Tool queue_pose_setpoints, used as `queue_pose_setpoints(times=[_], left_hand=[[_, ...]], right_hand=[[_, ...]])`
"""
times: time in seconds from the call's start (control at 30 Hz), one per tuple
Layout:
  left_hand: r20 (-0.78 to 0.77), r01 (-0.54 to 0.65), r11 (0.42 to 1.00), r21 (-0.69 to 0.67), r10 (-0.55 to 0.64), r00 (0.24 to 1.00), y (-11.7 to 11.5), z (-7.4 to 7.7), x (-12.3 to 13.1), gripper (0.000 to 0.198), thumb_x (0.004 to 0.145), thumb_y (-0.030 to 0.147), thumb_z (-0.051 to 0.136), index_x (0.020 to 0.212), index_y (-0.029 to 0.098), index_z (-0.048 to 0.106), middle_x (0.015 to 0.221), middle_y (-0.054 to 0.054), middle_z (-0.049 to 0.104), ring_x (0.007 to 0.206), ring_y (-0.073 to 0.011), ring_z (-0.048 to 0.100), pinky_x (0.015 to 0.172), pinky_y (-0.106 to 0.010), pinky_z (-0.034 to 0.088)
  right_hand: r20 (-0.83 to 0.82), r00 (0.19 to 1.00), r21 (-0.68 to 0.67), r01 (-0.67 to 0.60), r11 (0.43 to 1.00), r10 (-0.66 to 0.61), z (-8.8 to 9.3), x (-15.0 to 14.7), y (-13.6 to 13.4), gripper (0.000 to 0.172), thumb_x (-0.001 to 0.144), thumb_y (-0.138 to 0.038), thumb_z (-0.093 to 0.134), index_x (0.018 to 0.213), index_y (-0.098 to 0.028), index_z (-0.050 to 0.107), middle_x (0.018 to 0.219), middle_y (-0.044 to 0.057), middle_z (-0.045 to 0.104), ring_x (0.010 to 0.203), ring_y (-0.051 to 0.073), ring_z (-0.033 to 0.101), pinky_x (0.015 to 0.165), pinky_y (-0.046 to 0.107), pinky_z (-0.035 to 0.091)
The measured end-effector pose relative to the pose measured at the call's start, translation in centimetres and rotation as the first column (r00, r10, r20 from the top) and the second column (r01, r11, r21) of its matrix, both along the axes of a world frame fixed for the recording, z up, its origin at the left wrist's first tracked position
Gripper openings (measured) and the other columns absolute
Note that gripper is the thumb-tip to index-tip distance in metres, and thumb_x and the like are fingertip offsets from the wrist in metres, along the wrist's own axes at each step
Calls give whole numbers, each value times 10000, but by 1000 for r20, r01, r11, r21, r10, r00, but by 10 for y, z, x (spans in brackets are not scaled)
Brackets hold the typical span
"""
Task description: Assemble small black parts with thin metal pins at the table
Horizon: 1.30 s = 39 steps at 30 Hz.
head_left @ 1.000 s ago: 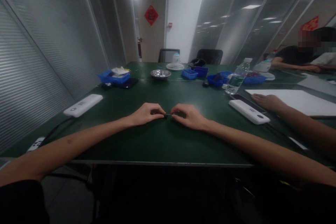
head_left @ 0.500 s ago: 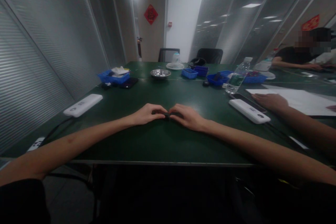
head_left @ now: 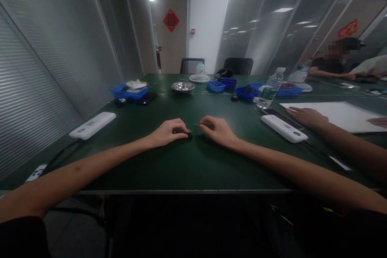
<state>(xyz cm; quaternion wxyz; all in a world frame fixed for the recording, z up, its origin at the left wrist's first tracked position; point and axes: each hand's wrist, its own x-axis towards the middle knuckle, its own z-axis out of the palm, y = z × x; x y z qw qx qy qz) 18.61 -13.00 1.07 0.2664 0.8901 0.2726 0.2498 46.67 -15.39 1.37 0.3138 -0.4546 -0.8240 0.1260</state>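
Both my hands rest on the dark green table [head_left: 187, 161] near its middle. My left hand [head_left: 169, 132] is closed, its fingertips pinching a small dark part [head_left: 188, 133] against the tabletop. My right hand [head_left: 217, 130] is closed in a pinch on a thin pin-like piece [head_left: 198, 124] that points left toward the dark part. A small gap separates the two hands.
A white power strip [head_left: 92, 125] lies at the left and another white power strip [head_left: 283, 128] at the right, by another person's hand [head_left: 306, 117]. Blue bins [head_left: 128, 92], a metal bowl [head_left: 182, 86] and a water bottle [head_left: 270, 88] stand further back. White paper [head_left: 335, 115] lies right.
My hands were touching, joined over the small part. They have drawn apart, the right hand lifting away with the thin piece. The view has shifted slightly.
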Motion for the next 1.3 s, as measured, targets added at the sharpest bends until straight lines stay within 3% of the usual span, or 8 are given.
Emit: queue_pose_setpoints(times=[0.13, 0.23, 0.4, 0.63, 0.8, 0.93, 1.07, 1.3], left_hand=[[-21, 51, 996, 66, -50, 999, 2, 1, 0, 200, 1009, 348, 638, 1148, 243, 736, 1309, -74, 679, 1219, -242, 610, 1046, -391, 440], [-88, 77, 993, 86, -69, 994, 2, 2, 0, 251, 1032, 325, 598, 1254, 258, 692, 1243, -68, 710, 1164, -238, 636, 1035, -398, 441], [-82, 70, 993, 97, -62, 995, 5, 2, -6, 244, 1028, 322, 600, 1232, 233, 701, 1189, -78, 715, 1116, -233, 651, 997, -377, 473], [2, -184, 981, 70, 184, 983, 58, -7, -49, 272, 968, 338, 659, 1196, 211, 734, 1212, -83, 718, 1051, -234, 672, 886, -363, 520], [46, -475, 865, 161, 474, 879, 106, -15, -110, 230, 874, 328, 721, 1056, 214, 804, 1155, -79, 747, 1069, -267, 676, 997, -408, 492], [65, -633, 745, 210, 635, 770, 123, -14, -149, 143, 819, 332, 751, 886, 230, 826, 1083, -72, 759, 1040, -278, 673, 1056, -412, 454], [69, -719, 660, 219, 725, 686, 128, -12, -165, 133, 795, 352, 760, 806, 232, 818, 1027, -76, 764, 1015, -300, 667, 1048, -429, 451], [35, -761, 597, 253, 781, 624, 137, -17, -176, 170, 807, 312, 727, 907, 216, 823, 1007, -89, 780, 962, -305, 684, 986, -443, 481]], right_hand=[[-20, 1000, -19, 11, 1000, -12, 0, 1, 2, 219, 987, -364, 599, 1075, -199, 714, 987, 65, 737, 856, 197, 668, 727, 305, 507], [-16, 1000, -22, -4, 1000, 4, 0, 1, 2, 220, 986, -362, 601, 1082, -198, 712, 996, 67, 736, 877, 201, 673, 741, 312, 514], [-9, 1000, -18, -11, 1000, 11, 1, 1, 1, 216, 987, -355, 601, 1087, -197, 708, 1009, 71, 737, 853, 193, 666, 735, 318, 512], [-3, 999, -36, -38, 999, 38, 1, 2, 0, 230, 1001, -373, 586, 1087, -193, 699, 988, 64, 734, 831, 184, 662, 721, 312, 501], [-1, 998, -24, -58, 998, 58, 1, 2, -1, 210, 997, -356, 591, 1073, -194, 700, 992, 61, 732, 845, 187, 663, 733, 314, 503], [7, 998, -39, -58, 998, 58, 4, 0, -3, 215, 998, -357, 590, 1079, -191, 700, 999, 70, 732, 850, 193, 664, 737, 324, 511], [11, 998, -44, -59, 997, 59, 6, 0, -4, 214, 998, -358, 589, 1085, -196, 700, 1006, 72, 728, 858, 196, 665, 735, 325, 515], [8, 997, -55, -72, 996, 73, 7, 0, -5, 208, 996, -345, 593, 1085, -192, 702, 980, 65, 726, 838, 191, 659, 723, 326, 512]])
